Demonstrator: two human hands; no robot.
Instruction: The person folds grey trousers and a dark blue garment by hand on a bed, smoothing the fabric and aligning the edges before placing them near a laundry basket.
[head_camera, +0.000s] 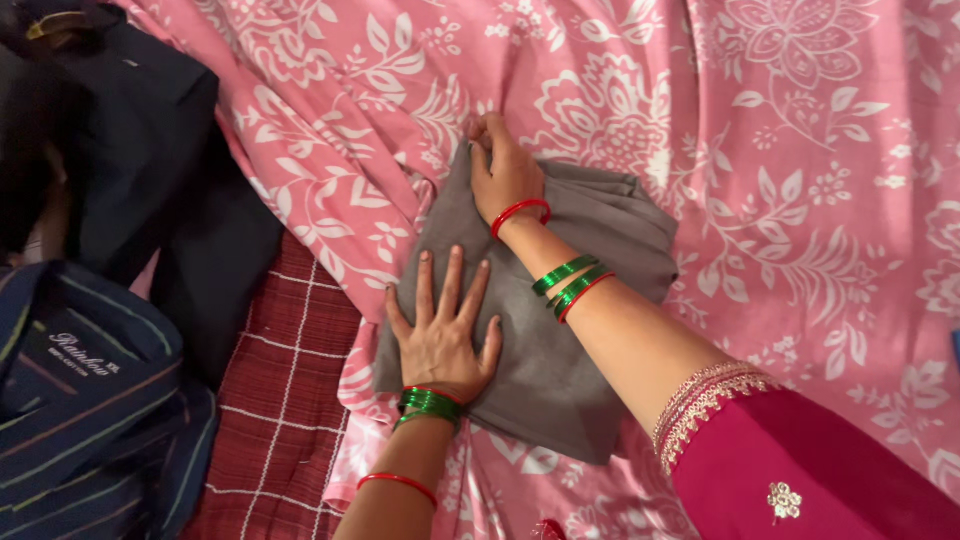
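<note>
I saw soft, even light, faint shadows, no glare; sharp centre, darker top-left corner slightly blurred.

— The grey garment (560, 340)?
— Matt, smooth woven cloth. The pink floral sheet (800, 180) is soft printed cotton-like fabric.
— And the bangles (572, 283)?
— Glossy, green and red, hard.
</note>
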